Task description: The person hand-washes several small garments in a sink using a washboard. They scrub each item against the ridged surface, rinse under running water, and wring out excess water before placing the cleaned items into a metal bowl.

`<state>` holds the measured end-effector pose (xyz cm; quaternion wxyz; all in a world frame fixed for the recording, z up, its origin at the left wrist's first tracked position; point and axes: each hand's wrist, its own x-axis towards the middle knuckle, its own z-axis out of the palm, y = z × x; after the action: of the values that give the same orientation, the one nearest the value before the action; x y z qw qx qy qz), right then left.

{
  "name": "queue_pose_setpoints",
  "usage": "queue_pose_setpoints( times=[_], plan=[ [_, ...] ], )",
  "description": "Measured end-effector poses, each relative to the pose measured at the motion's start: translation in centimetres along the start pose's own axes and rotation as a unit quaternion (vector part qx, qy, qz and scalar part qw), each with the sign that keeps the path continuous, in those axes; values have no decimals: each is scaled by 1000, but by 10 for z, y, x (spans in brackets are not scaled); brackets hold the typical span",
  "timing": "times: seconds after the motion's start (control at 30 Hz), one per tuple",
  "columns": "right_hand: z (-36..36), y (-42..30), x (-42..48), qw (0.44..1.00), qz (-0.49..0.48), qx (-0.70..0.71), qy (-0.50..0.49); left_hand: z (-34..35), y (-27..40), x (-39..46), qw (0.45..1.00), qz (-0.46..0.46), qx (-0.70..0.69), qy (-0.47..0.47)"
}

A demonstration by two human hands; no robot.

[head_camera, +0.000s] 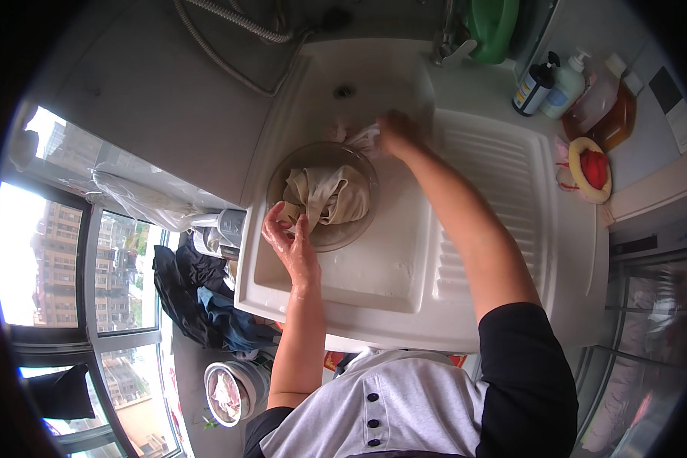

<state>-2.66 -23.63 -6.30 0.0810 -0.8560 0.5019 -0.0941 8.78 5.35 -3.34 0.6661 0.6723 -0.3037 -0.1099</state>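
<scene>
A round see-through basin (355,232) stands in the white laundry sink (389,286), with wet beige and white cloth (343,200) bunched inside it. My left hand (291,237) is at the basin's lower left rim, fingers curved around an edge of the beige cloth. Beyond the basin, my right hand (398,134) is blurred and closed on a whitish cloth (366,139), which lies low in the sink just past the basin's rim. The drain hole (344,91) shows farther back.
A ribbed washboard (486,200) forms the sink's right side. Pump bottles (533,86), a green jug (492,28) and a faucet (452,51) stand at the back right. A metal hose (229,66) hangs at the upper left. Dark clothes (189,297) and a bin (224,395) are at the left.
</scene>
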Motion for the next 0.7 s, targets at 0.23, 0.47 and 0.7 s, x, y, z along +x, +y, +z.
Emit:
queue_pose_setpoints(
  times=[0.23,0.47,0.7],
  plan=[
    [-103,-10,37,846,-40,465,257,0,-9,1,995,-3,74,65],
    [-197,-56,-5,662,-135,682,281,5,-8,0,998,-19,35,39],
    [-129,-47,-45,880,-261,389,84,34,-8,-3,978,-127,-104,-126]
  ],
)
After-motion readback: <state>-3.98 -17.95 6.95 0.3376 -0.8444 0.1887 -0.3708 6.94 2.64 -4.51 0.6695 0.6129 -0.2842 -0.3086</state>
